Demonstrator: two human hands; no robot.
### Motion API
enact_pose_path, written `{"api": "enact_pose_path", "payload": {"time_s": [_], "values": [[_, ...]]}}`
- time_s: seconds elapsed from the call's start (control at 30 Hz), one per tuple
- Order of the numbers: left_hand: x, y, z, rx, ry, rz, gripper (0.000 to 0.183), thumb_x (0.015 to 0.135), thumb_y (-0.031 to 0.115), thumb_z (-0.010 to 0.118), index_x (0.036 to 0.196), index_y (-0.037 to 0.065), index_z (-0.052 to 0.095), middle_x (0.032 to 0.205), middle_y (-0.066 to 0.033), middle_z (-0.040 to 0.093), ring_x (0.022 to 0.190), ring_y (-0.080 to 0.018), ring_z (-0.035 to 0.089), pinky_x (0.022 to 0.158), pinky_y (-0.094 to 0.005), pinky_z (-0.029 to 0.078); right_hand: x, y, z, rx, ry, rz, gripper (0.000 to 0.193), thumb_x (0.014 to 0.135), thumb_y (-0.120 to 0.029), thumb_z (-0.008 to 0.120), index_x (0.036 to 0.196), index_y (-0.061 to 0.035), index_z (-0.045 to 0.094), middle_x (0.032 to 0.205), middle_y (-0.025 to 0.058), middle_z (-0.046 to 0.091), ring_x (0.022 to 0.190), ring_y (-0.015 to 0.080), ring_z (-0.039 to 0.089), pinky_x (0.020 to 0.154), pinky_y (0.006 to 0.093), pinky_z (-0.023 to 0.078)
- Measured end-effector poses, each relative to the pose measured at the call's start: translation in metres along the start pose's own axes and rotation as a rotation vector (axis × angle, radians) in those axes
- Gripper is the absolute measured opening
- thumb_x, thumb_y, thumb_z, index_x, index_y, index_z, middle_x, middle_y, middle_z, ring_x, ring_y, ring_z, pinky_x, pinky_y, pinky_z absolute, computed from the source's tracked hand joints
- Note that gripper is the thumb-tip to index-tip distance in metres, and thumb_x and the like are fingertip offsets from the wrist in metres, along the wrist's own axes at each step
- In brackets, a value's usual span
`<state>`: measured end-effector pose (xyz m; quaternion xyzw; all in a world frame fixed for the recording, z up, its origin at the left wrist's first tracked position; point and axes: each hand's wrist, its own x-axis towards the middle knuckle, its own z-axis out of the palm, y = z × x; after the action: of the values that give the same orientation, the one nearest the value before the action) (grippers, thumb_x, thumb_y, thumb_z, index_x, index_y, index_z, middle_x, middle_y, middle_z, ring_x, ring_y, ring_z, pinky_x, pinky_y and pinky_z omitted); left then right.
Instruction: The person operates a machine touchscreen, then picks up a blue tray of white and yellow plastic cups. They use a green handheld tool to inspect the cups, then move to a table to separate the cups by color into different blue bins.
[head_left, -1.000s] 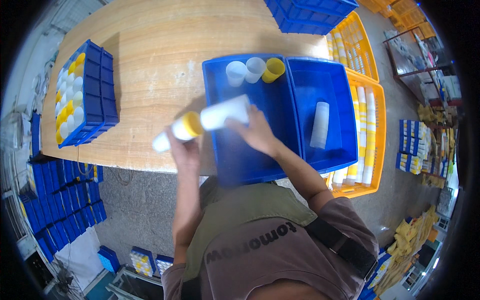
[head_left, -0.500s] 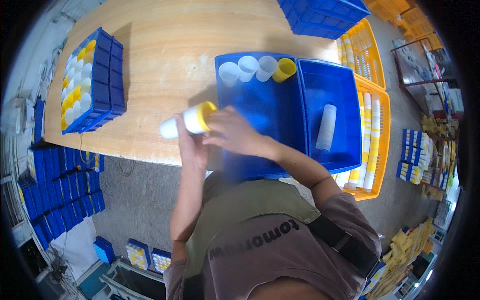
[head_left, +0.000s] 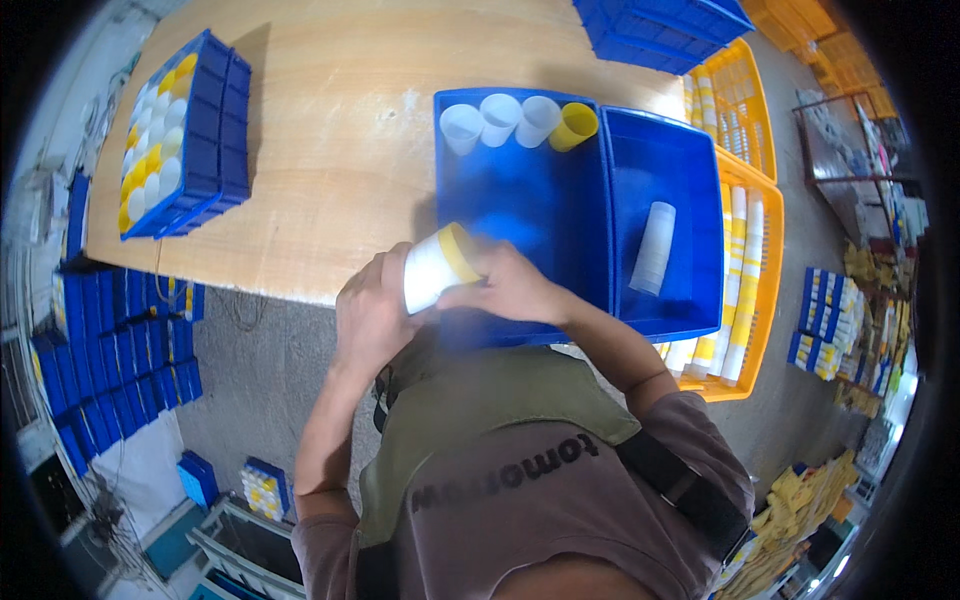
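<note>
A short stack of plastic cups (head_left: 425, 275), white with yellow at the rim end, is held tilted near the table's front edge. My left hand (head_left: 372, 305) wraps round its white lower end. At the yellow rim, my right hand (head_left: 515, 290) has its fingers closed, with the thumb along the underside; some fingertips are hidden by blur. Just beyond is a blue bin (head_left: 530, 215), with three translucent white cups (head_left: 500, 118) and a yellow cup (head_left: 573, 127) lined up along its far wall. A nested stack of white cups (head_left: 654, 250) lies in the adjoining blue bin (head_left: 672, 150).
A blue crate of white and yellow cups (head_left: 185, 140) stands on the wooden table's (head_left: 330, 130) left side. Another blue crate (head_left: 665, 35) is at the far right. Orange baskets (head_left: 765, 290) with long cup stacks stand beyond the right edge. Blue crates (head_left: 120, 340) are piled on the left.
The cup stack has come closer to my body and turned more upright. My left hand has shifted from beneath it to round its lower end. The right hand stays at the yellow rim.
</note>
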<state>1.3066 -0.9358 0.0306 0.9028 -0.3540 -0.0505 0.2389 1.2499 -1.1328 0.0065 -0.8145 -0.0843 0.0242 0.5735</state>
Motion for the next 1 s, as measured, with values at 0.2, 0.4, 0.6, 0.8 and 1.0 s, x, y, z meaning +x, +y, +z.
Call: {"api": "enact_pose_path", "payload": {"time_s": [0.2, 0.4, 0.6, 0.8, 1.0], "values": [[-0.03, 0.005, -0.028, 0.048, -0.098, -0.111, 0.066, 0.058, 0.009, 0.081, 0.118, 0.003, 0.052, 0.094, -0.019, 0.067, 0.082, -0.0349, 0.068, 0.07, -0.0425, 0.055, 0.001, -0.046, -0.02, -0.614, 0.002, -0.466, 0.083, 0.063, -0.033, 0.083, 0.134, -0.0076, 0.048, 0.14, 0.0123, 0.043, 0.131, 0.0309, 0.04, 0.095, 0.0477, 0.038], [-0.052, 0.027, -0.038, -0.159, -0.411, -0.319, 0.061, 0.064, 0.016, 0.078, 0.115, -0.004, 0.052, 0.088, -0.0239, 0.068, 0.079, -0.038, 0.069, 0.072, -0.0438, 0.057, -0.002, -0.041, 0.013, -0.765, -0.286, -0.53, 0.028, 0.079, -0.011, 0.057, 0.102, 0.0055, 0.059, 0.095, 0.0144, 0.061, 0.093, 0.0265, 0.061, 0.069, 0.0353, 0.053], [-0.089, 0.04, -0.022, -0.161, -0.573, -0.45, 0.059, 0.067, 0.014, 0.079, 0.112, -0.008, 0.048, 0.093, -0.0275, 0.065, 0.085, -0.0407, 0.067, 0.074, -0.0441, 0.057, -0.007, -0.031, 0.03, -0.746, -0.457, -0.676, 0.025, 0.072, -0.009, 0.059, 0.095, 0.0023, 0.057, 0.077, 0.01, 0.056, 0.07, 0.0214, 0.06, 0.054, 0.0297, 0.051], [-0.112, 0.018, -0.011, 0.205, -0.324, -0.348, 0.063, 0.058, 0.011, 0.083, 0.109, -0.003, 0.049, 0.085, -0.0137, 0.062, 0.079, -0.0337, 0.066, 0.073, -0.0425, 0.055, 0.013, -0.021, 0.061, -0.743, -0.492, -0.863, 0.052, 0.075, -0.023, 0.069, 0.115, 0.0085, 0.056, 0.098, 0.0246, 0.06, 0.101, 0.0336, 0.057, 0.089, 0.0405, 0.047], [-0.136, -0.071, -0.037, 0.522, 0.271, -0.459, 0.073, 0.069, 0.017, 0.083, 0.129, -0.004, 0.047, 0.116, -0.0211, 0.059, 0.102, -0.0343, 0.061, 0.089, -0.0473, 0.05, 0.062, 0.009, 0.136, -0.321, -0.467, -0.058, 0.087, 0.084, -0.042, 0.071, 0.152, -0.013, 0.025, 0.101, 0.0266, 0.06, 0.085, 0.0421, 0.063, 0.077, 0.0476, 0.051]]}}
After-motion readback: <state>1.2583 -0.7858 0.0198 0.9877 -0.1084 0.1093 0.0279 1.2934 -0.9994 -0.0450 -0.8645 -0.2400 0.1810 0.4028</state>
